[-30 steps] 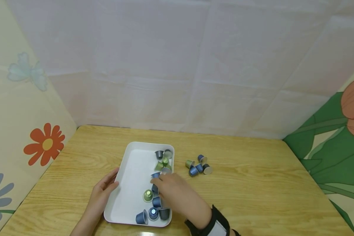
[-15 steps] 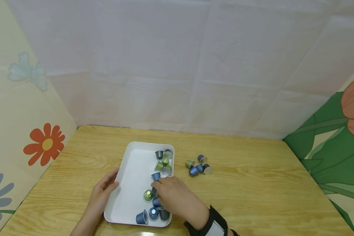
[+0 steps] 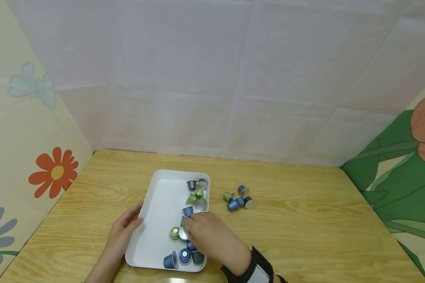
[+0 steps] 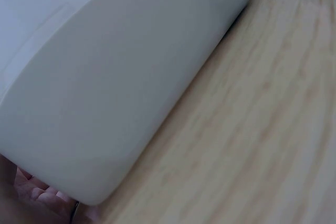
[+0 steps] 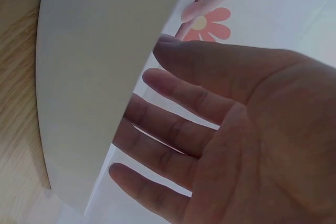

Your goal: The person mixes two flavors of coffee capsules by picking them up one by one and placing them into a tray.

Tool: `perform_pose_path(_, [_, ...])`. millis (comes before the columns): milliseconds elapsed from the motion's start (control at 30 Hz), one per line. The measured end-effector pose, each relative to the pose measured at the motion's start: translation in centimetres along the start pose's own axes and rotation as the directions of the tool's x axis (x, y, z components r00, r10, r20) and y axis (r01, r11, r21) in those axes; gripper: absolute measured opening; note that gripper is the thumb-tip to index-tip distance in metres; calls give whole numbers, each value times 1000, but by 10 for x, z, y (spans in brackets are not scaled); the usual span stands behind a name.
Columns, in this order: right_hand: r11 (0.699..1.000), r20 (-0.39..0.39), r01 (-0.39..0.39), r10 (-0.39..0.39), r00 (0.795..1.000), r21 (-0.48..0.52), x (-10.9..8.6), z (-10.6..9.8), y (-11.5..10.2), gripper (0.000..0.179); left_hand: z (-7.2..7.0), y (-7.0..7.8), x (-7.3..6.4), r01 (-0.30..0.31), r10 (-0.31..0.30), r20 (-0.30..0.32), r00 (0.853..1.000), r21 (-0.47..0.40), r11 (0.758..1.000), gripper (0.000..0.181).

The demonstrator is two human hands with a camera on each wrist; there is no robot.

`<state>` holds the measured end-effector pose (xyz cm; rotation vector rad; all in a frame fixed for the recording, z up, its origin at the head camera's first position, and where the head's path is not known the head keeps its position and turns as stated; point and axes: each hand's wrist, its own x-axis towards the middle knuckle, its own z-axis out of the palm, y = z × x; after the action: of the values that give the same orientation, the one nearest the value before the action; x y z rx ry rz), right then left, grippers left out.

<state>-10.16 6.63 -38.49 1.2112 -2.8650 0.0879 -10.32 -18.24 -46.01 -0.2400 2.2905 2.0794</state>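
Note:
A white tray (image 3: 159,212) lies on the wooden table and bears green, blue and dark coffee capsules, mostly along its right side. My left hand (image 3: 124,228) rests against the tray's left edge, thumb at the rim. Reaching over the right edge, my right hand (image 3: 210,234) is among the capsules. Just left of its fingers lies a capsule with a silver lid (image 3: 184,233), beside an upturned green capsule (image 3: 174,234). The right wrist view shows loosely straight fingers (image 5: 168,129), some tips hidden behind the tray wall (image 5: 94,87).
Right of the tray, several more capsules (image 3: 233,204) lie in a small group on the wooden table (image 3: 304,220). A pale cloth backdrop (image 3: 212,78) stands behind the table, with flower-printed panels at both sides.
The silver-lidded capsule has come into view beside my right fingers, and the green capsule has shifted slightly left. My right hand moved slightly nearer me at first. The left hand has stayed put.

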Motion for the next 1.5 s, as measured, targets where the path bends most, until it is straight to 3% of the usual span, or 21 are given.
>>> perform_pose_path(367, [997, 61, -68, 65, 996, 38, -4, -12, 4, 33, 0, 0, 1, -9, 9, -1, 1000, 3, 1000, 49])
perform_pose_path(700, [976, 21, -164, 163, 986, 141, -10, -24, 27, 37, 0, 0, 1, -9, 9, -3, 1000, 3, 1000, 49])
perform_pose_path(967, [926, 23, -300, 303, 953, 230, -19, -34, 46, 37, 1, 0, 0, -18, 18, -4, 1000, 1, 1000, 49])
perform_pose_path(1233, [875, 47, -374, 378, 924, 309, -19, -32, 61, 35, 1, 0, 0, -21, 21, -3, 1000, -3, 1000, 49])
perform_pose_path(1500, [829, 74, -486, 486, 871, 277, -27, -32, 76, 39, 1, 0, 0, -20, 20, 5, 1000, -19, 1000, 49])
